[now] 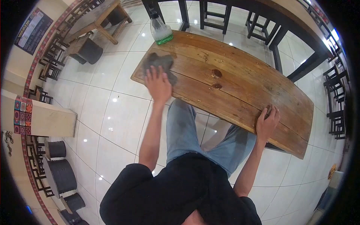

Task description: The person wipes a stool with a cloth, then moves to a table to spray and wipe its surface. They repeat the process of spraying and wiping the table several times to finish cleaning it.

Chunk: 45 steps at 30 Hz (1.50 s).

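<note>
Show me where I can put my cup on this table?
The wide middle of the wooden table is bare, between the grey cloth under the left hand and the right hand on the near edge. The far corner is crowded by the spray bottle.

A clear plastic spray bottle with a green base (161, 30) stands at the top centre. Dark wooden stools (213, 15) line the upper edge; round dark stools (62, 174) sit lower left on white glossy floor tiles (112, 120).

Cloth (159, 63): dark grey. Table (240, 86): warm brown wood grain, dark knots. Spray bottle (161, 30), upper centre: clear, green base. Floor (112, 112): glossy white tiles.
</note>
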Tool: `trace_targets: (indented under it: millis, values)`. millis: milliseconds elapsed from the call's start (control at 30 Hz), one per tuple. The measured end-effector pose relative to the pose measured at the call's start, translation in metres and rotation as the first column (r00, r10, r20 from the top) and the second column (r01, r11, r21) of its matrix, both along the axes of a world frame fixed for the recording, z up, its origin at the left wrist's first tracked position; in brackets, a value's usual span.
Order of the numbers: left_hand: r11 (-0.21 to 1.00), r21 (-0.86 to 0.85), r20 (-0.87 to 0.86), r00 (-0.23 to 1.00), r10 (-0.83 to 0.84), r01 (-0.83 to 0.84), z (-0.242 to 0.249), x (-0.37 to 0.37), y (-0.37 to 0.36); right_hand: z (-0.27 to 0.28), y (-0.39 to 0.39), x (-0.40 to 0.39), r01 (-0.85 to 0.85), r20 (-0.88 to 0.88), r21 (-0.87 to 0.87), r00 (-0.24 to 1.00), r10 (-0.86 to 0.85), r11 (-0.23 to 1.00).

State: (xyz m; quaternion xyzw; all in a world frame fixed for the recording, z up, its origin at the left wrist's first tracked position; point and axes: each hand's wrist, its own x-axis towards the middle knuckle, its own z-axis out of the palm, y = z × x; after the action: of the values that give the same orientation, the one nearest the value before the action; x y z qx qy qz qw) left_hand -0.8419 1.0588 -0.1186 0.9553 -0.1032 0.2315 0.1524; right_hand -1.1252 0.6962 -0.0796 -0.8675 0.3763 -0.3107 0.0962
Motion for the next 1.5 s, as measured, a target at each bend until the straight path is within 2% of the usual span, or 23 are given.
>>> trace_targets:
  millis: [67, 133, 200, 267, 400, 433, 467, 533, 600, 633, 667, 700, 733, 800, 933, 1000, 1133, 1200, 1333, 1400, 1433, 1500]
  values:
    - [0.993, 0.04, 0.023, 0.994, -0.111, 0.11, 0.009, -0.037, -0.036, 0.0, -0.001, 0.0, -0.015, -0.007, -0.005, 1.0, 0.015, 1.0]
    - [0.964, 0.007, -0.034, 0.964, -0.265, 0.265, 0.024, -0.074, -0.077, 0.0, -0.002, 0.0, -0.03, -0.013, -0.013, 0.999, 0.03, 0.999]
    - [0.879, -0.013, -0.032, 0.879, -0.476, 0.476, 0.023, -0.109, -0.12, 0.0, -0.002, -0.001, -0.032, 0.012, -0.001, 0.999, 0.032, 0.999]
    - [0.72, -0.176, -0.065, 0.722, -0.689, 0.671, 0.026, -0.138, -0.156, -0.007, -0.005, -0.003, -0.026, 0.03, -0.006, 0.999, 0.026, 1.0]
    - [0.671, -0.15, -0.038, 0.674, -0.738, 0.726, 0.036, -0.136, -0.17, -0.002, -0.004, -0.004, -0.023, 0.042, 0.044, 0.999, 0.021, 0.999]
    - [0.558, -0.472, -0.103, 0.586, -0.804, 0.683, 0.039, -0.121, -0.162, 0.0, -0.005, -0.004, -0.019, 0.044, 0.037, 0.999, 0.017, 0.999]
    - [0.403, -0.74, -0.13, 0.474, -0.871, 0.538, 0.041, -0.103, -0.152, 0.001, -0.005, -0.004, -0.03, 0.034, 0.039, 0.999, 0.029, 0.999]
    - [0.517, -0.706, -0.083, 0.668, -0.739, 0.485, 0.075, -0.072, -0.117, -0.001, -0.004, -0.001, -0.039, 0.029, 0.042, 0.999, 0.038, 0.998]
    - [0.644, -0.656, 0.02, 0.863, -0.505, 0.393, 0.071, -0.026, -0.09, -0.004, -0.006, 0.003, -0.085, 0.013, -0.173, 0.996, 0.088, 0.981]
    - [0.678, -0.645, 0.049, 0.904, -0.424, 0.353, 0.078, -0.004, -0.076, 0.001, 0.001, 0.011, -0.086, 0.013, -0.175, 0.996, 0.089, 0.981]
    - [0.707, -0.636, 0.075, 0.937, -0.341, 0.309, 0.085, 0.019, -0.063, 0.011, 0.015, 0.021, -0.135, 0.014, -0.102, 0.99, 0.137, 0.986]
    - [0.752, -0.595, 0.144, 0.958, -0.249, 0.285, 0.084, 0.047, -0.053, 0.018, 0.032, 0.031, -0.182, 0.016, -0.026, 0.983, 0.182, 0.983]
    - [0.793, -0.553, 0.215, 0.964, -0.159, 0.254, 0.079, 0.075, -0.046, 0.025, 0.051, 0.043, -0.179, 0.01, -0.023, 0.984, 0.179, 0.984]
    - [0.824, -0.536, 0.227, 0.972, -0.067, 0.182, 0.08, 0.118, -0.037, 0.036, 0.091, 0.067, -0.192, -0.15, 0.106, 0.967, 0.207, 0.976]
    - [0.812, -0.569, 0.163, 0.986, -0.047, 0.132, 0.101, 0.171, -0.038, 0.023, 0.12, 0.102, -0.16, -0.252, 0.119, 0.95, 0.186, 0.98]
    - [0.772, -0.623, 0.033, 0.99, -0.14, 0.13, 0.111, 0.19, -0.041, 0.022, 0.13, 0.112, -0.101, -0.401, 0.015, 0.911, 0.099, 0.995]
    - [0.748, -0.634, 0.075, 0.978, -0.194, 0.197, 0.113, 0.24, -0.052, 0.002, 0.11, 0.144, -0.156, -0.373, -0.027, 0.918, 0.135, 0.987]
    - [0.701, -0.667, 0.14, 0.967, -0.215, 0.252, 0.11, 0.262, -0.056, -0.009, 0.098, 0.171, -0.26, -0.335, -0.08, 0.916, 0.22, 0.962]
    - [0.658, -0.7, 0.07, 0.943, -0.325, 0.279, 0.123, 0.266, -0.028, -0.01, 0.098, 0.249, -0.322, -0.238, -0.036, 0.922, 0.305, 0.946]
    - [0.578, -0.737, 0.156, 0.92, -0.36, 0.351, 0.115, 0.26, -0.002, -0.007, 0.108, 0.294, -0.386, -0.264, -0.055, 0.895, 0.359, 0.921]
    - [0.644, -0.725, 0.04, 0.948, -0.316, 0.245, 0.135, 0.231, 0.01, -0.008, 0.113, 0.319, -0.425, -0.265, -0.052, 0.879, 0.397, 0.904]
    - [0.65, -0.725, 0.024, 0.953, -0.303, 0.225, 0.135, 0.207, 0.037, -0.011, 0.126, 0.374, -0.49, -0.281, -0.052, 0.843, 0.458, 0.87]
